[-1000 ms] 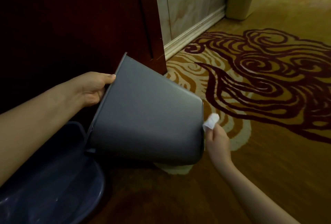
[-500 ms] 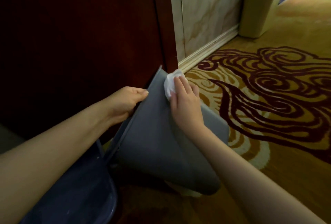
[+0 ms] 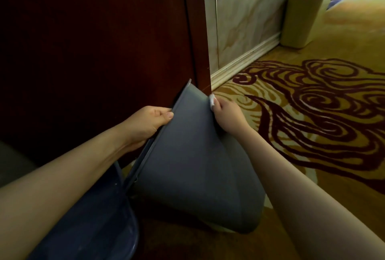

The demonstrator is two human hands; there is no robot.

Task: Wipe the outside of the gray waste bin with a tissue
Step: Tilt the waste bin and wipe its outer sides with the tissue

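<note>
The gray waste bin (image 3: pixel 193 162) lies tilted on the carpet, its open mouth turned left and its base toward me. My left hand (image 3: pixel 149 124) grips the bin's rim on the left side. My right hand (image 3: pixel 228 115) holds a small white tissue (image 3: pixel 212 100) pressed against the bin's upper right edge near the rim. Most of the tissue is hidden inside my fingers.
A dark wooden panel (image 3: pixel 93 41) stands directly behind the bin. A dark blue plastic basin (image 3: pixel 100 224) lies at the lower left, under my left arm. A yellow-green bin (image 3: pixel 306 16) stands by the marble wall (image 3: pixel 245 28). Patterned carpet (image 3: pixel 323 114) spreads to the right.
My right hand slid the tissue from the bin's base up to the top face, then across to the upper right edge. The left hand kept its grip on the rim.
</note>
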